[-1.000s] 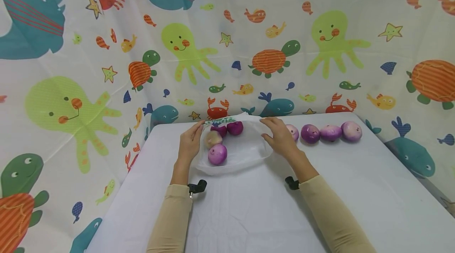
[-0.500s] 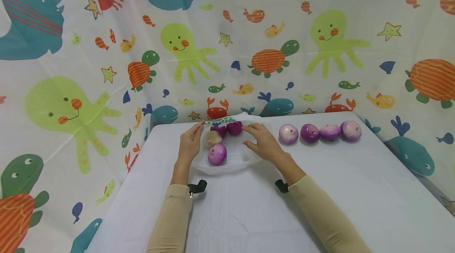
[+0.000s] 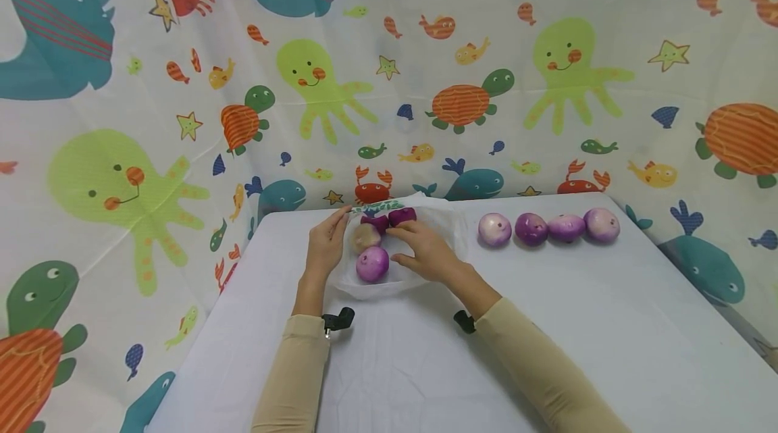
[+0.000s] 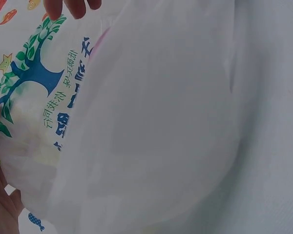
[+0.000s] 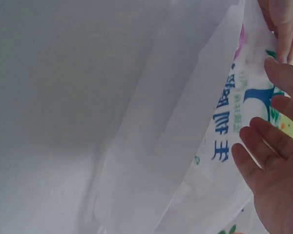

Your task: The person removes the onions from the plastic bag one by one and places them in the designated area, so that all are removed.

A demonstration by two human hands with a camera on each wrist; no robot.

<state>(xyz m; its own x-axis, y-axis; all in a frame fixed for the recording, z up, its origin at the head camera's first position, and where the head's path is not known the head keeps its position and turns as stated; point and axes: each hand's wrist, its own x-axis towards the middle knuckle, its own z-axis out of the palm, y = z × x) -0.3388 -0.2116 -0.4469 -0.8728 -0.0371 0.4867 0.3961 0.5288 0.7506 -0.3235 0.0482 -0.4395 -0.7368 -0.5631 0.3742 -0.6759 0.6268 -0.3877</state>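
A thin white plastic bag (image 3: 371, 292) lies on the table with its mouth spread; green and blue print shows on it in both wrist views. Inside are several onions: a purple onion (image 3: 372, 264) in front, a pale onion (image 3: 365, 238) behind it, and dark purple ones (image 3: 402, 217) at the back. My left hand (image 3: 323, 250) pinches the bag's left rim. Over the bag's right half, my right hand (image 3: 428, 254) reaches in, its fingers extended and spread, close to the onions. Nothing is held in it in the right wrist view (image 5: 278, 165).
To the right of the bag several purple onions (image 3: 531, 229) stand in a row along the back of the white table (image 3: 395, 365). A cloth with sea animals (image 3: 389, 95) hangs behind and at the sides. Each wrist wears a small black camera (image 3: 338, 319).
My right hand has left the bag's right rim and moved left over the bag toward the onions inside. That side of the bag has sagged inward. My left hand has stayed in place.
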